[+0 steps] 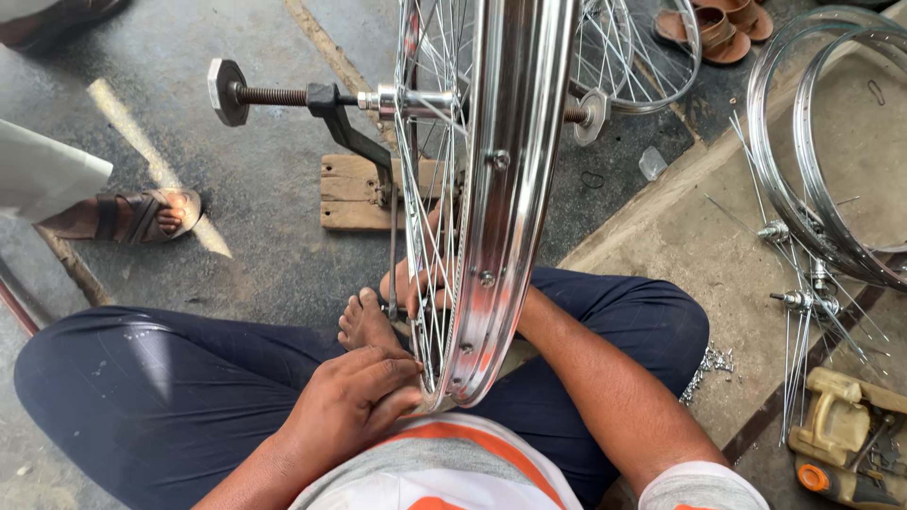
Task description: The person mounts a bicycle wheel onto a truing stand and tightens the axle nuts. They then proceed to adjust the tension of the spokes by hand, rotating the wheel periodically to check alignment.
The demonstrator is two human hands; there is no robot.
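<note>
A shiny steel bicycle wheel rim (515,189) with thin spokes stands upright in a black truing stand (345,127) bolted to a wooden block (351,194). My left hand (354,397) rests against the lower left side of the rim, fingers curled at the spokes near my lap. My right hand (420,279) is mostly hidden behind the spokes and rim; only fingers show through, at the spokes. My right forearm (605,378) reaches in from the right. I sit cross-legged in dark blue trousers, bare foot (364,321) below the wheel.
Another person's sandalled foot (142,215) stands at the left. Spare rims (831,142) lean at the right, with loose hubs and spokes (803,302) beside them. A yellow tool (846,434) lies at the lower right. Sandals (718,28) and another spoked wheel (638,57) are at the top.
</note>
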